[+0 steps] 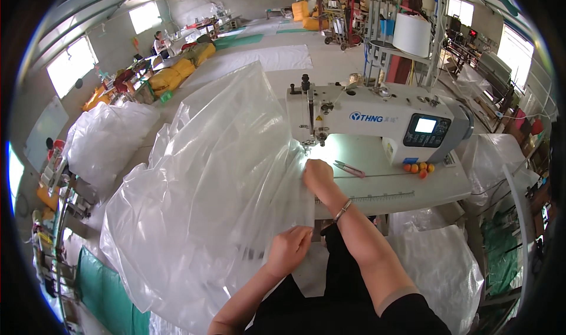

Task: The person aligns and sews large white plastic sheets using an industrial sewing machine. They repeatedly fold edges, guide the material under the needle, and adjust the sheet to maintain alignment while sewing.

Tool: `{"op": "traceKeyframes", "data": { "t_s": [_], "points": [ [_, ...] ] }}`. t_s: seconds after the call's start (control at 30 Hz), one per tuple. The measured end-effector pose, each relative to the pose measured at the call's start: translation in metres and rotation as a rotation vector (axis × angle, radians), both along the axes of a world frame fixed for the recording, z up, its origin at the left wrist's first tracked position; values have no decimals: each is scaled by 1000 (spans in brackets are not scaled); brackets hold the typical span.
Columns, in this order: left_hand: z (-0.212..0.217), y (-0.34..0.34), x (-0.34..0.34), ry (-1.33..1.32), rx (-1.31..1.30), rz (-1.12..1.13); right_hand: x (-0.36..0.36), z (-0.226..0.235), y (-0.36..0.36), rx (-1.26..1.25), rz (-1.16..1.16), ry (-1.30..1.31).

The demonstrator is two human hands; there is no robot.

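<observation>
A large sheet of clear plastic film (200, 199) spreads over the left of the sewing table and hangs down toward my lap. My left hand (290, 249) is closed on the film's right edge, near the table's front. Farther up that edge, my right hand (319, 177) pinches the film just before the needle area of a white sewing machine (365, 114). A lit lamp brightens the machine bed there. Pink-handled thread snips (349, 168) lie on the table right of my right hand. The needle tip and the film's edge under it are too small to make out.
Several small orange fruits (423, 168) sit by the machine's base. A ruler scale (377, 197) runs along the table front. More bundled film stands at left (112, 140) and lower right (439, 270). A thread cone (411, 35) stands behind; a person (160, 45) is far left.
</observation>
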State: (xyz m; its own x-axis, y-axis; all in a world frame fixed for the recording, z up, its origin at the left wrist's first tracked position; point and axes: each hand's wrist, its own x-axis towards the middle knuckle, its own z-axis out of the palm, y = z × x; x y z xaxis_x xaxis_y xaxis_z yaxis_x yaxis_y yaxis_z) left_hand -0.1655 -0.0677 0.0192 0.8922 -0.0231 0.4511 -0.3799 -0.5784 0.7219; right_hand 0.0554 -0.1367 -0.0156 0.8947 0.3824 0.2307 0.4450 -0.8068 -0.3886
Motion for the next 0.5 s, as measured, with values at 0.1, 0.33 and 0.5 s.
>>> {"op": "traceKeyframes", "data": {
  "t_s": [0.1,0.33,0.5],
  "points": [
    [2,-9,3,26,56,-101,-18,1,-18,33,114,-13],
    [5,-3,49,-21,187,-40,-143,-14,-79,98,95,76],
    [-30,8,75,-179,434,21,-159,-27,-82,360,132,7]
  ]
}}
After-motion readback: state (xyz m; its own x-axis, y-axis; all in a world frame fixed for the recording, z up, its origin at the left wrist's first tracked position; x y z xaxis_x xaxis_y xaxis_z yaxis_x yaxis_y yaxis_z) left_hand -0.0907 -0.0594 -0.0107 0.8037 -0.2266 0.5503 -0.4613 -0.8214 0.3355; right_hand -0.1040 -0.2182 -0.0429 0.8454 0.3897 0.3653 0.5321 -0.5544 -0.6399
